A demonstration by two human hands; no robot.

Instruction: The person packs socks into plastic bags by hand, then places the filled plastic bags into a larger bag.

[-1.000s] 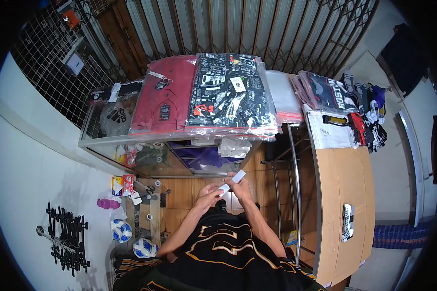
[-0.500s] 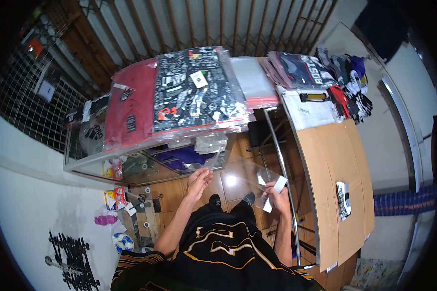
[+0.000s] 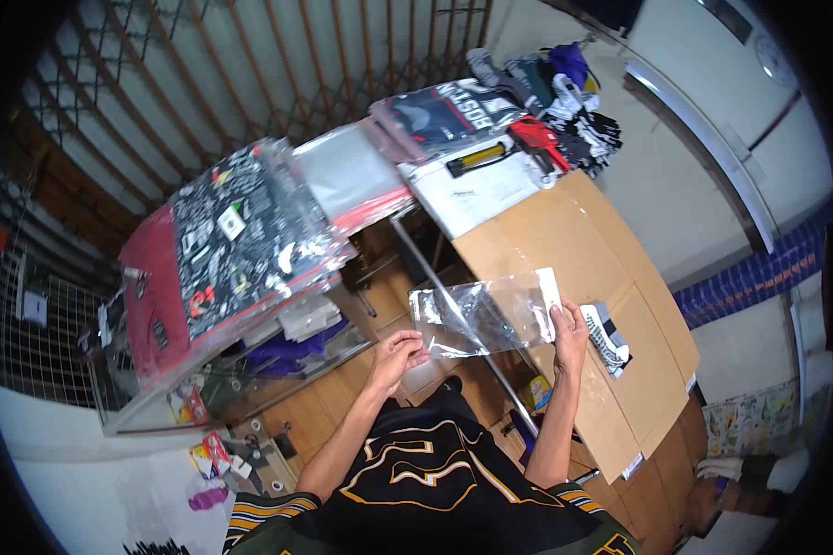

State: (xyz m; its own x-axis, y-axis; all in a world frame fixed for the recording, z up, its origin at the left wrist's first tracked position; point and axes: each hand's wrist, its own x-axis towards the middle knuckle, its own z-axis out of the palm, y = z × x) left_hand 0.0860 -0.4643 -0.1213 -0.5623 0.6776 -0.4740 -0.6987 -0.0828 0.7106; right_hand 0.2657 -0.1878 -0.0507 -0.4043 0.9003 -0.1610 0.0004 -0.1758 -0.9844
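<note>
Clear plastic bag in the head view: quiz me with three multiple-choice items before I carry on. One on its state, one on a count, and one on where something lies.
1. The clear plastic bag is:
A. crumpled into a ball
B. spread out flat in the air
C. rolled into a tube

2. How many hands hold it?
A. none
B. one
C. two

3. The folded black-and-white cloth lies:
A. on the cardboard tabletop
B. inside the bag
C. in a drawer

Answers:
1. B, the bag stretches flat between the hands, clear of any surface.
2. C, the left hand pinches its lower left corner and the right hand holds its right end.
3. A, the cloth rests on the bare cardboard just past the right hand.
</note>
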